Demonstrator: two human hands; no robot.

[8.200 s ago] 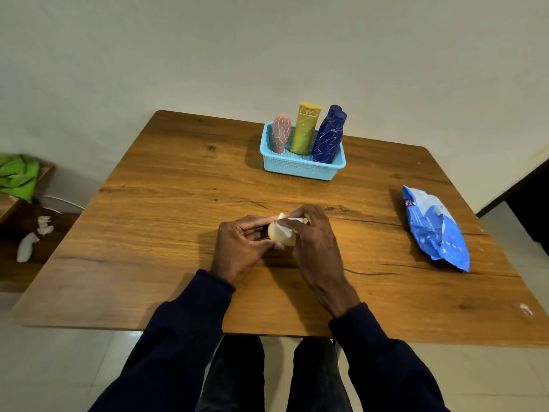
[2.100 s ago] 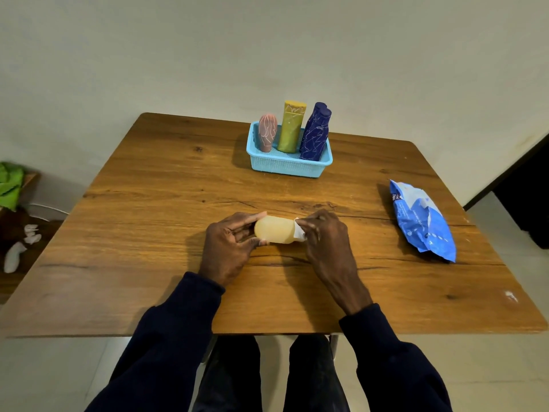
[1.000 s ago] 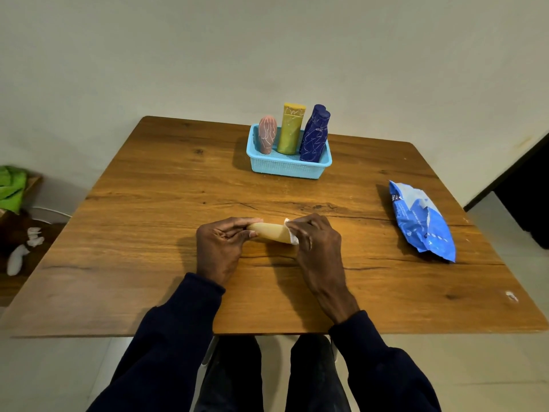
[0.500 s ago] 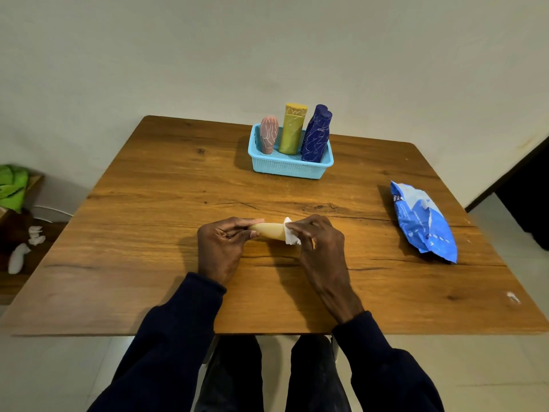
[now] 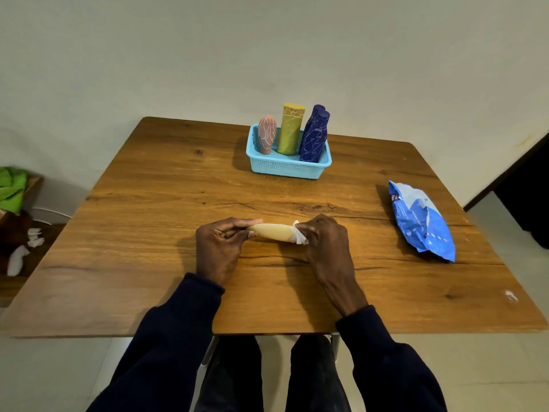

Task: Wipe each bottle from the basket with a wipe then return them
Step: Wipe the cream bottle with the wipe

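While the left hand [image 5: 221, 245] pinched one end of the cream bottle [image 5: 271, 231], held level just above the surface [image 5: 154, 221], the right hand [image 5: 323, 236] was closed round the white wipe [image 5: 298, 234] at its other end, so wiping was the step in hand. Next, probably, came its return to the blue basket [image 5: 285, 168], where the pink bottle [image 5: 266, 134], yellow bottle [image 5: 290, 129] and navy bottles [image 5: 315, 135] left little room. A blue wipe packet [image 5: 420, 221] lay well apart.
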